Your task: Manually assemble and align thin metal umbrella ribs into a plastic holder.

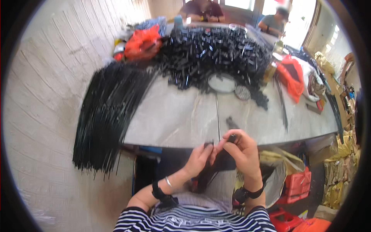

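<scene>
My left hand [198,159] is closed round a bundle of thin black strips [208,142]. Their tips stand up like comb teeth above my thumb, and a dark length hangs down towards my lap. My right hand [244,154] is beside it, thumb and fingers pinched on a small black piece [232,137]. Both hands are just off the near edge of the grey table [174,112], their fingertips close together. On the tabletop beyond them lies another small dark piece [232,123], blurred.
A heap of small black pieces [208,50] covers the far table. Long black strips [108,116] overhang its left edge. A round white dish [222,83] and a round speckled container [242,92] sit mid-table. Orange bags [143,42] lie back left. Two people [203,9] work opposite.
</scene>
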{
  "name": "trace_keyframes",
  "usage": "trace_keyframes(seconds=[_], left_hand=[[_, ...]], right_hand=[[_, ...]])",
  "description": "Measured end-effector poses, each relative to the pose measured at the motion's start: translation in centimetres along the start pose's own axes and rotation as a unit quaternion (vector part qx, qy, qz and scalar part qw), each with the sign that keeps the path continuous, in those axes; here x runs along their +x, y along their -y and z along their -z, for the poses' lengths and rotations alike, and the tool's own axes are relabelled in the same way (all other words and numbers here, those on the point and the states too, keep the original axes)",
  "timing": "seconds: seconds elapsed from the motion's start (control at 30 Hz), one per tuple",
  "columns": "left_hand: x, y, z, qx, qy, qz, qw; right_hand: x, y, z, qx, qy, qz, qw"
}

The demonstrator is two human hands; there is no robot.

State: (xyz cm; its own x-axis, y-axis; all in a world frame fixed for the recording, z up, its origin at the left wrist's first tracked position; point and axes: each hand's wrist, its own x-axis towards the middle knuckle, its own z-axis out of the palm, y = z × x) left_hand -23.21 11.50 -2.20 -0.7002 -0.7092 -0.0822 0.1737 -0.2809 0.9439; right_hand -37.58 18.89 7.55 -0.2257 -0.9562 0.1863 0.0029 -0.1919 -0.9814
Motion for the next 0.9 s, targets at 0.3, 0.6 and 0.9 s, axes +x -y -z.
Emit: trace_keyframes(seconds=[0.3, 0.6, 0.9], left_hand=[[-1.0, -0.7, 1.6, -0.092, 0.036, 0.037, 0.994], [-1.9, -1.2, 0.9, 0.018, 0.048, 0.039, 0.998], [-2.3, -0.9, 2.2, 0.114, -0.015, 0.031, 0.993]], right_hand=[[-4.3, -4.5, -0.6, 0.125, -0.010, -0.212, 0.969], [-5.9, -9.0, -5.2, 0.082, -0.039, -0.176, 0.980], [-5.6, -10.1, -4.9, 0.103, -0.060, -0.178, 0.977]])
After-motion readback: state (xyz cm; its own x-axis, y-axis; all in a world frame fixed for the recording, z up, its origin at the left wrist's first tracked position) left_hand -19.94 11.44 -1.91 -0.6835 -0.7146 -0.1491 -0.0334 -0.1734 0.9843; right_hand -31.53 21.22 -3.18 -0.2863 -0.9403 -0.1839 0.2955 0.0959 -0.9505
